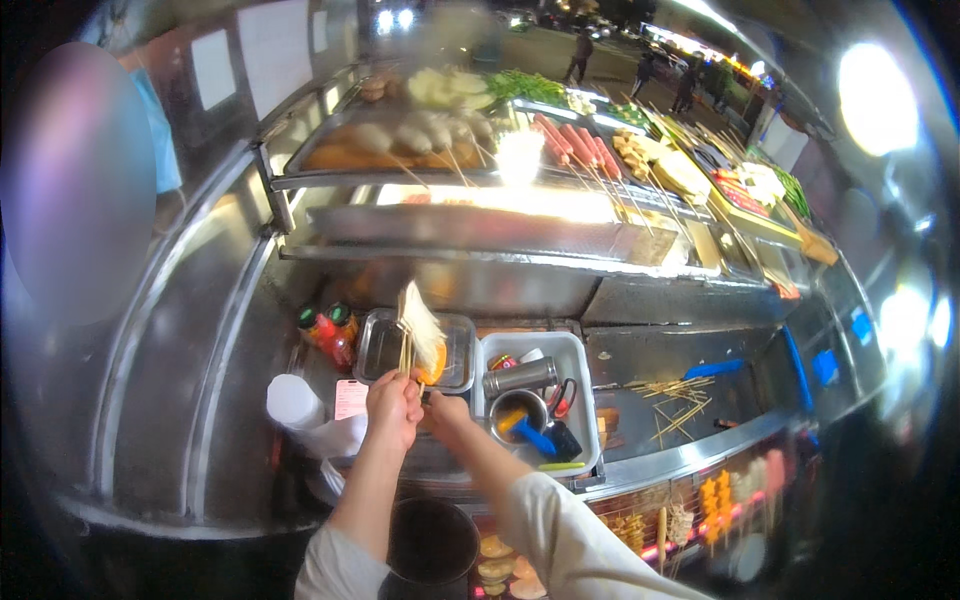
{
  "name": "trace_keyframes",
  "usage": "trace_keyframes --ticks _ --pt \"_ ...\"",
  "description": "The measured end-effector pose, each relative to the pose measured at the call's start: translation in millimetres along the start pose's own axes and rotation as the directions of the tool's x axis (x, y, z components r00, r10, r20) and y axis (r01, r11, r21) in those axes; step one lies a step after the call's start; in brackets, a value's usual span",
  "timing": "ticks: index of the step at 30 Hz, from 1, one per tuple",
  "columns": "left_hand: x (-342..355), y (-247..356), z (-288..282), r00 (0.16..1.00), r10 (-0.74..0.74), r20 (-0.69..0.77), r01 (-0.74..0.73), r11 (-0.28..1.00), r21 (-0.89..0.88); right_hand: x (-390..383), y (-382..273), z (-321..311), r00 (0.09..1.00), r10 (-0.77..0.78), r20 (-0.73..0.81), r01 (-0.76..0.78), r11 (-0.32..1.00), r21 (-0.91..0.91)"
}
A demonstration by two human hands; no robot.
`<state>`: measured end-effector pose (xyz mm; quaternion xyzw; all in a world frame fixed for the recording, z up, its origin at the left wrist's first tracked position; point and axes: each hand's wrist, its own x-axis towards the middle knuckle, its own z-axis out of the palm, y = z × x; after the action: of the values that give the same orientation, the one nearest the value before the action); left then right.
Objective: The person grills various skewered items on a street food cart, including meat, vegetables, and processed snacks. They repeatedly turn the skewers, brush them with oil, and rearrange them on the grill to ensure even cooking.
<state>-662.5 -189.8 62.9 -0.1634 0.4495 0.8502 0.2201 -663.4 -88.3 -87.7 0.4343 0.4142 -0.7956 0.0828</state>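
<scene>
Near the middle, my left hand [393, 402] is closed around the lower sticks of a small bunch of food skewers [421, 322]. The bunch stands tilted upward, with pale, flat white food at the top and an orange piece [433, 364] lower down on its right side. My right hand [449, 411] is closed close beside the left one, next to the stick ends; what lies in its fingers is hidden. Behind the skewers sits a clear rectangular container [460, 335], partly covered by them.
A white tub [587, 400] holds a metal shaker [520, 377], a metal cup and a blue-handled brush [534, 437]. Loose sticks [682, 408] lie in a metal trough. Below are grilling skewers [716, 505] and a black pan [432, 540]; jars [335, 338] and a paper roll [296, 399] stand left.
</scene>
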Motion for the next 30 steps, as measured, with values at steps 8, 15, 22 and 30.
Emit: trace_keyframes --ticks 8,15,22,30 --pt "-169.3 29.8 -2.0 0.921 0.371 -0.117 -0.376 0.927 -0.018 -6.3 3.4 21.8 0.994 -0.017 0.11 0.019 1.0 -0.02" --pt "-333.8 27.5 -34.3 0.795 0.552 -0.254 -0.515 0.834 0.201 -104.1 -12.5 20.8 0.738 -0.605 0.301 0.523 0.23 -0.821" --pt "-395.4 51.0 -44.3 0.787 0.545 -0.288 -0.525 0.838 0.152 -146.1 -42.7 46.7 0.735 -0.548 0.4 0.651 0.401 -0.645" --pt "-387.7 35.4 -54.7 0.857 0.498 -0.129 -0.499 0.866 0.027 -87.5 -21.3 -14.7 0.671 -0.74 0.052 0.657 0.56 -0.505"
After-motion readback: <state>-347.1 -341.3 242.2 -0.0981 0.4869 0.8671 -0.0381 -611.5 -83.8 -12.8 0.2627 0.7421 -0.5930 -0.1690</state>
